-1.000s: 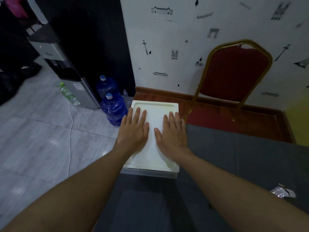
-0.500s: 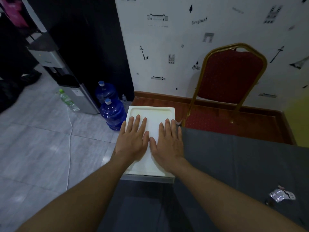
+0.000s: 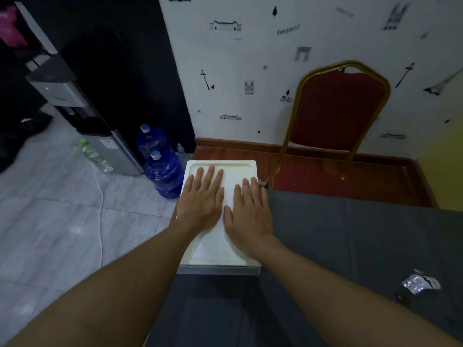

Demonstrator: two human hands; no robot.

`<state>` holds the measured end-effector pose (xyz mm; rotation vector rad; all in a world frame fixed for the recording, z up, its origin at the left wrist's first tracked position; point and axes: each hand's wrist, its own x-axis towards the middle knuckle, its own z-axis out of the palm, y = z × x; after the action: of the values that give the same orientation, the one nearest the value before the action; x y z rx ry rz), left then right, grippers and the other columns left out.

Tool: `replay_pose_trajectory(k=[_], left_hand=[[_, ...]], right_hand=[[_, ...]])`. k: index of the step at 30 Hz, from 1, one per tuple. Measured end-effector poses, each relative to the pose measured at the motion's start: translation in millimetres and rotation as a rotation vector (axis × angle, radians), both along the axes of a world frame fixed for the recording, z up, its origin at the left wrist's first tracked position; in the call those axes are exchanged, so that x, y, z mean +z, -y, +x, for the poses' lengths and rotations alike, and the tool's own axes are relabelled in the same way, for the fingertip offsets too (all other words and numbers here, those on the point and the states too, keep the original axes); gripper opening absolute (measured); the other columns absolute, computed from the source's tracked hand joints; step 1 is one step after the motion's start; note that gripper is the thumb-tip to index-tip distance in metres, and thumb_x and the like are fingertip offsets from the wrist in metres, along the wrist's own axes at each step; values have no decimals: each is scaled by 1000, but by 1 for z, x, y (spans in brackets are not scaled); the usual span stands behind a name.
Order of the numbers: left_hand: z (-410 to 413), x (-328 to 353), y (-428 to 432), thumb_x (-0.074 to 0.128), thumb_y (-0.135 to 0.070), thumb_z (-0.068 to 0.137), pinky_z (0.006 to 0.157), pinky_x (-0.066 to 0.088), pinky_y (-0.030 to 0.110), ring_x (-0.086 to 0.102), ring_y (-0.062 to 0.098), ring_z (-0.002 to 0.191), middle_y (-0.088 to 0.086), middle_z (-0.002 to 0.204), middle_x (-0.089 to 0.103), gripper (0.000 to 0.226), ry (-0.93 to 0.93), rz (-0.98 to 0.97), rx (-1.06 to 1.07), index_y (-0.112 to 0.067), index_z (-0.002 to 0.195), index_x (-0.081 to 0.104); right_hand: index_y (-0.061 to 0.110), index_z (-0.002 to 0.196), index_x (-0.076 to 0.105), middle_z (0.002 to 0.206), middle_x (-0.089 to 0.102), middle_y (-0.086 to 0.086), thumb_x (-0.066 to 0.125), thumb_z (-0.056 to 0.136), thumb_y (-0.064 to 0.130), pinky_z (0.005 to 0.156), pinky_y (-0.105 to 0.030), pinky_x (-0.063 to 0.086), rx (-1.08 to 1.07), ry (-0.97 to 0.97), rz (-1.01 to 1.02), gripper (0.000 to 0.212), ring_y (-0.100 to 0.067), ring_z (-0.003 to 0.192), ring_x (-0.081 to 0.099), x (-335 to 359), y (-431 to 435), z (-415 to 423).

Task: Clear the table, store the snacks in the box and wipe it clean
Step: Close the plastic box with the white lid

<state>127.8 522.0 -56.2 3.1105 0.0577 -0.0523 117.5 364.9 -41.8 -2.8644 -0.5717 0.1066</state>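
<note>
**Both palms flat on the white box lid**

The box (image 3: pixel 218 270) sat at the centre of the frame, at the far left corner of the table (image 3: pixel 350 234), which was draped in a dull grey cloth with soft creases. Its lid (image 3: pixel 225 169) was a smooth, matt white rectangle with rounded corners and a shallow raised rim round a sunken panel. The long axis ran from the lower frame toward the upper frame, away from the person, and the lid lay level on the box. Only a thin grey strip of the box's near wall showed beneath it.

The left hand (image 3: pixel 200 209) and the right hand (image 3: pixel 250 216) lay side by side on the lid, palms down, fingers straight and slightly spread, gripping nothing.

A crumpled, shiny silver wrapper (image 3: pixel 419 283) lay on the cloth at lower right. Behind the table stood a red padded chair (image 3: pixel 335 108) with a gold metal frame. Two blue translucent water jugs (image 3: pixel 164 175) stood on the pale tiled floor left of the box.
</note>
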Motion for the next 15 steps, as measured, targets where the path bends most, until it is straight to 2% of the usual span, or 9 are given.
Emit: replay_pose_trajectory(k=[3, 7, 12, 15], left_hand=[[0, 0, -2, -22, -58, 90, 120, -10, 41, -14, 22, 150, -5, 163, -16, 70, 7, -19, 4, -30, 154, -15], [2, 1, -3, -14, -59, 92, 121, -10, 42, -14, 23, 150, -4, 163, -17, 67, -26, -34, -13, -30, 153, -17], [-9, 9, -12, -10, -61, 91, 122, -5, 44, -14, 23, 150, -2, 164, -15, 72, -85, -58, -82, -28, 154, -12], [-33, 10, -14, -12, -61, 91, 122, -6, 42, -14, 21, 150, -3, 164, -13, 72, -44, -52, -78, -29, 155, -9]], right_hand=[[8, 158, 3, 167, -9, -12, 18, 100, 53, 122, -51, -8, -25, -57, -2, 75, -28, 152, -16, 3, 0, -27], [14, 158, -8, 165, -20, -5, 9, 93, 71, 122, -54, -5, -58, -110, -5, 88, -25, 151, -21, -1, 1, -57], [16, 158, -8, 166, -17, -3, 3, 89, 75, 122, -54, 1, -76, -77, 12, 92, -23, 152, -16, -7, 1, -59], [17, 159, -8, 166, -18, -3, 7, 90, 76, 122, -51, -9, -71, -75, -28, 91, -23, 152, -19, -8, -1, -57]])
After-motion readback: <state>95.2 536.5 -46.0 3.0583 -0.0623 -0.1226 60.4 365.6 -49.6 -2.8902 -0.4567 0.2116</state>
